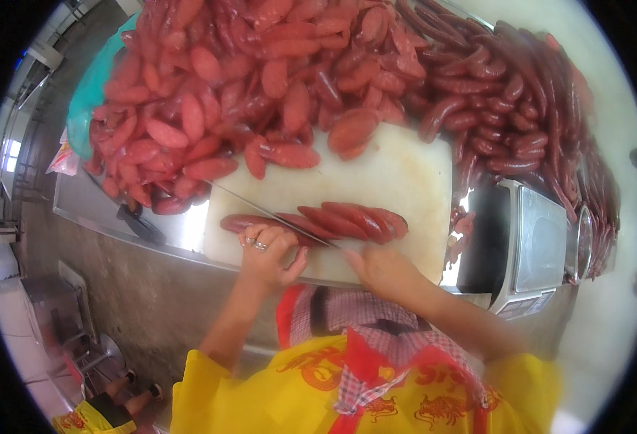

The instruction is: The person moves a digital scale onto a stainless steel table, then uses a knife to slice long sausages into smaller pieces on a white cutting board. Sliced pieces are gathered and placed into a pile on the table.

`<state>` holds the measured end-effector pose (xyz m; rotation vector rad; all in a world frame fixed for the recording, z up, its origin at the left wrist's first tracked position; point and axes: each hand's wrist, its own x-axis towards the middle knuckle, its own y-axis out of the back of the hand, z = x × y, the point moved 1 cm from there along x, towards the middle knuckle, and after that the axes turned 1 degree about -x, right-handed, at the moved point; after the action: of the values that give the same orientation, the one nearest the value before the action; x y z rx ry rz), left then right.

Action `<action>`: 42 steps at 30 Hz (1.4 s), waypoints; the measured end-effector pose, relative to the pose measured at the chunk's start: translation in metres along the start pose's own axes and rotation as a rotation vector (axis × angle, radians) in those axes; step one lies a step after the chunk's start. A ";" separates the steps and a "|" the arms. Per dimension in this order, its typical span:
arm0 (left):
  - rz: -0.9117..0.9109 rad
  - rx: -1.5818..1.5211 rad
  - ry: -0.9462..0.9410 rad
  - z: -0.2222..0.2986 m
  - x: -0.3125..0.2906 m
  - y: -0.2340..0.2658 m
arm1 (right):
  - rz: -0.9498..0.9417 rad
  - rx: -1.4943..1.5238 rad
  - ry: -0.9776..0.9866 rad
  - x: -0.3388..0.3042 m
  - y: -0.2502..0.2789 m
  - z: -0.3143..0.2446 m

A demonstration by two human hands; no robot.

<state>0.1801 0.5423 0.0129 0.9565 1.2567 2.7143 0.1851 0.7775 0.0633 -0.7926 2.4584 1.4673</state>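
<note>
A dark red sausage (pixel 233 223) lies across the white cutting board (pixel 405 170). My left hand (pixel 268 254), with rings on a finger, is closed on the sausage's near side, left of the blade. My right hand (pixel 385 269) grips a knife (pixel 261 210); its handle is hidden in the fist. The thin blade slants up and left across the sausage, beside my left fingers. To its right, long oval sausage slices (pixel 358 219) lean overlapped in a row. More slices form a large heap (pixel 195 123) over the board's far edge.
Whole sausages (pixel 506 94) are piled at the far right. A metal scale (pixel 539 242) stands right of the board, near a round metal-rimmed container (pixel 584 242). Another black-handled knife (pixel 139 224) lies at the left table edge. A teal plastic sheet (pixel 91 108) borders the heap.
</note>
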 end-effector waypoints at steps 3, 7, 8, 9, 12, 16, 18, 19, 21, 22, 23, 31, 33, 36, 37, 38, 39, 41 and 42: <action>0.060 0.021 0.024 -0.005 -0.002 0.009 | -0.003 0.027 -0.012 0.009 0.005 -0.012; 0.049 0.043 0.028 -0.014 -0.001 0.019 | -0.058 -0.021 -0.176 -0.079 0.040 0.010; 0.045 0.044 0.009 -0.015 -0.001 0.020 | -0.121 -0.030 -0.252 -0.098 0.044 0.012; 0.051 0.034 0.005 -0.016 -0.001 0.020 | -0.161 -0.032 -0.313 -0.110 0.048 0.014; 0.061 0.006 0.010 -0.018 -0.001 0.018 | -0.297 -0.101 -0.456 -0.107 0.046 0.010; 0.044 -0.039 0.057 -0.018 -0.002 0.016 | -0.049 -0.079 -0.012 -0.030 0.012 -0.006; 0.055 -0.008 0.013 -0.018 -0.002 0.019 | 0.020 -0.004 0.035 -0.001 -0.004 -0.012; 0.059 0.012 -0.008 -0.018 -0.002 0.020 | -0.032 -0.004 -0.004 0.004 -0.006 -0.010; 0.092 0.031 0.039 -0.019 -0.002 0.024 | 0.039 0.041 0.093 -0.001 0.000 -0.010; 0.121 0.040 0.054 -0.019 -0.002 0.026 | -0.045 -0.014 0.007 -0.012 0.006 -0.008; 0.109 0.047 0.060 -0.020 -0.002 0.027 | -0.018 -0.044 0.038 -0.034 0.020 -0.007; 0.089 0.027 0.097 -0.026 -0.009 0.025 | -0.015 0.036 -0.130 -0.065 0.017 -0.015; 0.070 0.020 0.088 -0.025 -0.012 0.024 | -0.016 -0.033 -0.014 -0.027 -0.001 -0.020; 0.060 0.022 0.072 -0.024 -0.014 0.028 | -0.182 0.031 -0.104 0.020 -0.015 -0.037; 0.075 0.025 0.046 -0.024 -0.014 0.030 | -0.156 0.039 -0.072 0.026 -0.013 -0.041; 0.089 0.048 0.071 -0.025 -0.014 0.032 | -0.079 0.062 0.010 0.027 -0.009 -0.047; 0.125 0.068 0.082 -0.026 -0.014 0.034 | -0.123 0.044 -0.048 0.018 -0.002 -0.046; 0.155 0.081 0.104 -0.028 -0.013 0.036 | -0.070 0.044 -0.025 -0.020 0.018 -0.034; 0.151 0.073 0.113 -0.029 -0.013 0.036 | -0.077 0.019 -0.081 -0.036 0.023 -0.028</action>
<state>0.1838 0.4946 0.0170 0.9541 1.3647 2.8937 0.2073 0.7749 0.1092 -0.7985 2.3524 1.4187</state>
